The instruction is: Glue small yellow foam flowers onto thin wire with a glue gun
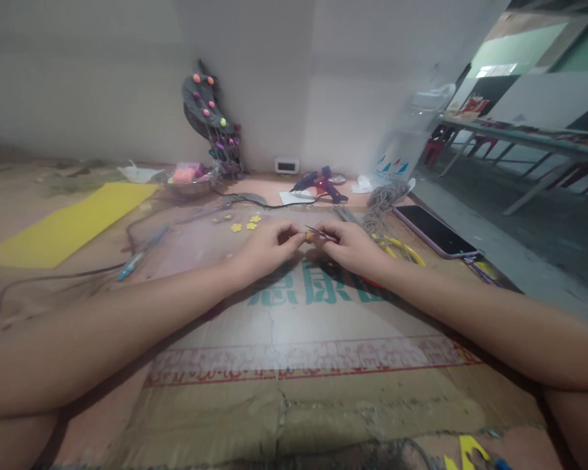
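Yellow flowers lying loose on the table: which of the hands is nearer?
Left. The left hand is just right of the flowers, on their near side; the right hand is farther right, past the left.

Lettering, large, green, in a row of Chinese characters [321,287], printed on the flat sheet [215,408] covering the tabletop, above a red patterned border [298,375]; upper parts lie hidden beside the left hand [267,251] and under the right hand [355,247] and its forearm, so the wording cannot be read with certainty. Display, dark, on a small white digital device [287,166] standing against the wall; its figures are too small to read. Marking, small, blue, below the sail motifs on a clear plastic container [394,153], blurred and illegible.
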A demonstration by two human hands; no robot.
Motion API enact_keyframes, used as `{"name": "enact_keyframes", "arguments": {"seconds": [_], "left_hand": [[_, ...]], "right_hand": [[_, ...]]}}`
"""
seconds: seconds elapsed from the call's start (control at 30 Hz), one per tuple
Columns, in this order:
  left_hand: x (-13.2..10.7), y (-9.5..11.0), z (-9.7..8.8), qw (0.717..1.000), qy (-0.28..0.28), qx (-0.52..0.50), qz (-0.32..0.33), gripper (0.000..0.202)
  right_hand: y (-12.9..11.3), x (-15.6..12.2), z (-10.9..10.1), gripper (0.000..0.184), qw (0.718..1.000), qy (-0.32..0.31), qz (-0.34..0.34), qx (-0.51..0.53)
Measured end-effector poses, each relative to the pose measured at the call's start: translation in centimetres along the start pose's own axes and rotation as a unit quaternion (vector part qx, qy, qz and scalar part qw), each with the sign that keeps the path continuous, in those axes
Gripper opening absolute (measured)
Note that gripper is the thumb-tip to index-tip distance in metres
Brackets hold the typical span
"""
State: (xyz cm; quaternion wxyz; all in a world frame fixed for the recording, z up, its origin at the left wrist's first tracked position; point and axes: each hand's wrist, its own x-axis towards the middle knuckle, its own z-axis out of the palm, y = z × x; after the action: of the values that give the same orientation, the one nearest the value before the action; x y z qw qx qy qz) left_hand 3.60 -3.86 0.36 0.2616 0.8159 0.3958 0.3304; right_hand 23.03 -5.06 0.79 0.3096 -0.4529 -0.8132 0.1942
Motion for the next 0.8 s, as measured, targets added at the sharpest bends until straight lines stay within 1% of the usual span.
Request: {"name": "enact_keyframes", "arguments": {"seconds": [0.17, 0.3, 0.5, 0.63, 0.8], "left_hand": [[0.06, -0.08, 0.12, 1.0, 0.0, -0.012, 0.004, 0.024], [0.02, -0.02, 0.16, 1.0, 0.002, -0.026, -0.007, 0.02], [-0.02, 0.06, 0.09, 1.0, -0.011, -0.012, -0.013, 0.02], [0.05, -0.04, 0.13, 1.0, 0.006, -0.018, -0.013, 0.019], [0.05, 0.06, -0.01, 0.999, 0.033, -0.026, -0.009, 0.017]], "right_hand": [[0.02, -0.04, 0.0, 0.02, 1.0, 0.007, 0.007, -0.009], [0.05, -0.05, 0.03, 0.02, 1.0, 0.013, 0.011, -0.012], [-0.08, -0.06, -0.03, 0.023, 1.0, 0.021, 0.008, -0.014], [-0.13, -0.09, -0.04, 0.021, 1.0, 0.023, 0.018, -0.006], [0.1, -0.09, 0.06, 0.022, 1.0, 0.014, 0.004, -0.004]]}}
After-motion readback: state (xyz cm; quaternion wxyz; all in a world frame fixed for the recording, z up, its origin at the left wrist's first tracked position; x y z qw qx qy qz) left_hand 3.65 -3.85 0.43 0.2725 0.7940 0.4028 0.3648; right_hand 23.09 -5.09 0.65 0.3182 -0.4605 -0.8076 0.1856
